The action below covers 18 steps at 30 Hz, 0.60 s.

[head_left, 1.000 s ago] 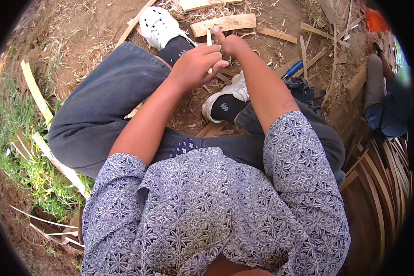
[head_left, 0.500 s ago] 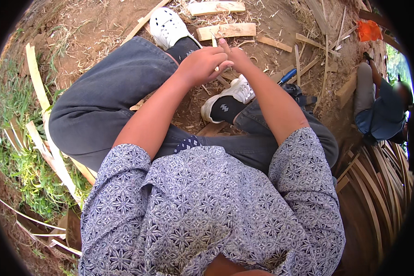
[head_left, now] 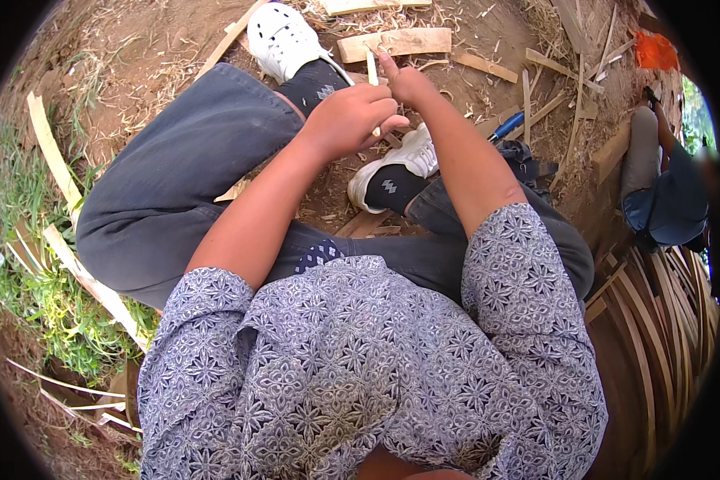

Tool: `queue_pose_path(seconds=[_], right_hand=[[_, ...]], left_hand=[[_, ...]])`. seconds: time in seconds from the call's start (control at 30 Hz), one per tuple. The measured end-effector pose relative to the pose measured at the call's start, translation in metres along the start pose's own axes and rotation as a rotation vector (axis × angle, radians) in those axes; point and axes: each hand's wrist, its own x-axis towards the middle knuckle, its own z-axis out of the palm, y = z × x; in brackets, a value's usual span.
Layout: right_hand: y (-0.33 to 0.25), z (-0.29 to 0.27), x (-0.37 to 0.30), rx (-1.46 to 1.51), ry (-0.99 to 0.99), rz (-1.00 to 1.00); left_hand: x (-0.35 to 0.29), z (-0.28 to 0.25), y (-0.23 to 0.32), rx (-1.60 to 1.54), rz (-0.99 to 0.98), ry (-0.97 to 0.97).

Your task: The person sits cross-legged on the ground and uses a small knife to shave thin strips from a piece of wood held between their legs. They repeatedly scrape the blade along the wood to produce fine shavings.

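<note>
My left hand [head_left: 350, 118] is closed around a thin pale wooden stick [head_left: 372, 69]. One end of the stick points away from me above the knuckles; the other pokes out near the thumb. Close beside it on the right is my right hand [head_left: 408, 85], its fingers curled and its thumb stretched along the stick's upper part. Whatever those curled fingers hold is hidden. Both hands hover between my two white shoes. A blue-handled tool [head_left: 507, 126] lies by my right leg, past my right forearm; its kind cannot be made out.
Flat wooden pieces [head_left: 396, 44] and shavings litter the brown soil ahead. At the left, long split strips [head_left: 52, 152] lie on grass. Bent slats [head_left: 656, 336] are heaped at the lower right. Another person [head_left: 664, 196] sits at the far right, near an orange bag [head_left: 654, 51].
My right hand has drawn slightly up and right, away from the left, exposing more of the stick. The left hand has shifted a little down and left and still grips it.
</note>
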Motion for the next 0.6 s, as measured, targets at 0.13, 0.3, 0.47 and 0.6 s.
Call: queue_pose_path(seconds=[0.13, 0.3, 0.47, 0.6], right_hand=[[-0.001, 0.0, -0.005, 0.058, 0.033, -0.008], [0.0, -0.015, -0.045, 0.106, 0.034, -0.163], [-0.01, -0.023, -0.039, -0.024, -0.018, -0.125], [-0.013, -0.021, -0.028, -0.05, -0.019, -0.092]], left_hand=[[0.0, 0.002, 0.001, -0.012, -0.014, 0.047], [0.001, 0.002, 0.002, -0.019, -0.052, 0.075], [0.001, 0.001, 0.0, -0.011, -0.031, 0.057], [0.001, 0.003, 0.001, 0.002, -0.033, 0.072]])
